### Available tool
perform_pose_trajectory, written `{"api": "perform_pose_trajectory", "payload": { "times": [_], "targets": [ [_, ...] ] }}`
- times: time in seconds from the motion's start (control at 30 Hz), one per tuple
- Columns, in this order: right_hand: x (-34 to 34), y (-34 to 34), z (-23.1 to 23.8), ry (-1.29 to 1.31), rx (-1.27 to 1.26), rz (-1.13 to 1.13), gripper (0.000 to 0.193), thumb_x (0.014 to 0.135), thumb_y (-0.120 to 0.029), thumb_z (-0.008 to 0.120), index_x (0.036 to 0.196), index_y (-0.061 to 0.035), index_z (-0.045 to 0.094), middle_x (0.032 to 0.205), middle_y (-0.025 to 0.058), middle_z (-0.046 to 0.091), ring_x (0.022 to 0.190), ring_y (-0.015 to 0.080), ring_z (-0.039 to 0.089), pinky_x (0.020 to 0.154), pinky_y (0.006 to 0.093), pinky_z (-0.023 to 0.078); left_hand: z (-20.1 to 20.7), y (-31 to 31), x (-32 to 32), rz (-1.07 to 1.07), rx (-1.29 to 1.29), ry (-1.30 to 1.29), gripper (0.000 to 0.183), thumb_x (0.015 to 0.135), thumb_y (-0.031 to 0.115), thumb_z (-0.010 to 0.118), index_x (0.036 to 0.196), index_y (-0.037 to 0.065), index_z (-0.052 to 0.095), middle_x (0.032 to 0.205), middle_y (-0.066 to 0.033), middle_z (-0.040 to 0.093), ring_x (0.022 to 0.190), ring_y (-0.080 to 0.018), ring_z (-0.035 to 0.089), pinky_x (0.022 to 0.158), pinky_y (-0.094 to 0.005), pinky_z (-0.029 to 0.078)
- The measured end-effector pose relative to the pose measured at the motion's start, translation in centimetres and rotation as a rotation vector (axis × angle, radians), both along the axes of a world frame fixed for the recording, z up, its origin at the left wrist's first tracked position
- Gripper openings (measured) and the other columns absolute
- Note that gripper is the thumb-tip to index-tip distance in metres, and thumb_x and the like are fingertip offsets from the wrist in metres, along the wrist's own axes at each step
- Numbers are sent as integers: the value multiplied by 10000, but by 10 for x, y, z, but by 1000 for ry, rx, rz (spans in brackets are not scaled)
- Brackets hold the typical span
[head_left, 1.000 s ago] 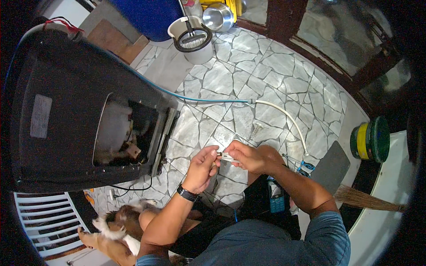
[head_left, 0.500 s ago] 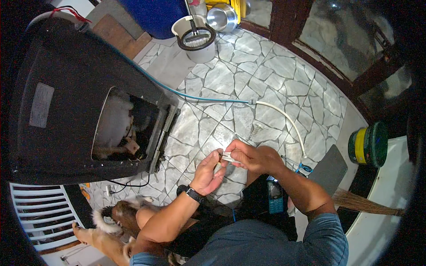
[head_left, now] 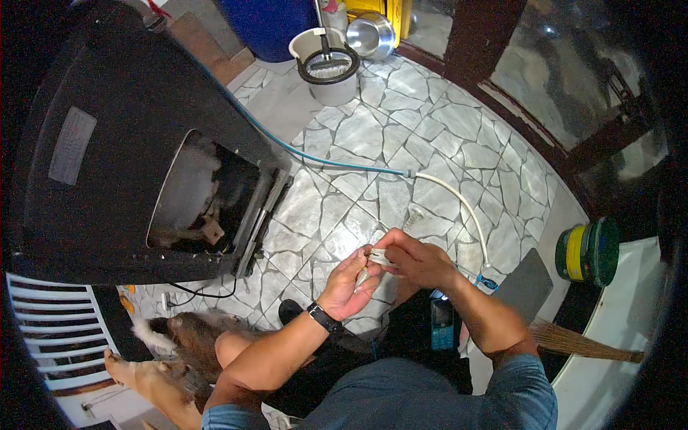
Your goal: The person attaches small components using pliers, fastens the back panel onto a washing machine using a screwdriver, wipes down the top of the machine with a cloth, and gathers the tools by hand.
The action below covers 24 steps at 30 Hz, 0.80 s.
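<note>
One small white piece between the two hands, pinched by the fingertips of both.

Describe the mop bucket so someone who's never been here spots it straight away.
Find the big blue drum at the top. Right of and below it, on the pale floor, stands the bucket. Unlike the shiny silver pot beside it, it's off-white, black-ringed and has a mop in it.

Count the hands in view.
2: the left hand, on the left side of the small white part, and the right hand, on its right. No other hand shows.
</note>
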State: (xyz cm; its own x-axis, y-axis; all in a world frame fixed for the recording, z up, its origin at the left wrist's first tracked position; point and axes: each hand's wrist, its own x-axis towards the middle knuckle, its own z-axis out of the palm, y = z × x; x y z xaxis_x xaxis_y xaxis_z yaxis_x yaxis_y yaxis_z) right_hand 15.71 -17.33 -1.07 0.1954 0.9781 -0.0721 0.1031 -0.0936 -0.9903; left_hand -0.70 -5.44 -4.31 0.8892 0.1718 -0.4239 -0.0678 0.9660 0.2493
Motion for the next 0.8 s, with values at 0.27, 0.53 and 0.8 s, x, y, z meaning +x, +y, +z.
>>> {"api": "perform_pose_trajectory", "payload": {
  "times": [0.27, 0.53, 0.8],
  "targets": [
    [5, 0, 11, 0, -246, 2, 223, 1056, -216, 472, 1184, -59, 565, 888, 19, 606, 805, 91, 581, 720, 271, 506, 3, 6, -3, -38, 81, 3, 232, 1045, 250, 530, 1184, 71, 581, 884, -59, 568, 713, -94, 470, 547, -200, 355],
    [4, 0, 12, 128, -326, -54, 254, 1053, -322, 490, 1131, -85, 534, 942, 34, 599, 827, 103, 585, 707, 273, 508, 7, 1, -5, -84, 188, 27, 326, 1055, 291, 507, 1277, 60, 564, 931, -57, 589, 685, -88, 462, 538, -202, 341],
    [10, -1, 30, 415, -462, -125, 224, 1041, -302, 523, 1122, -93, 514, 1012, 14, 560, 927, 102, 546, 751, 310, 531, 12, 15, -2, -132, 1148, 110, 250, 1017, 130, 570, 1236, 13, 549, 895, -46, 643, 800, -94, 614, 701, -254, 508]
  ]
}}
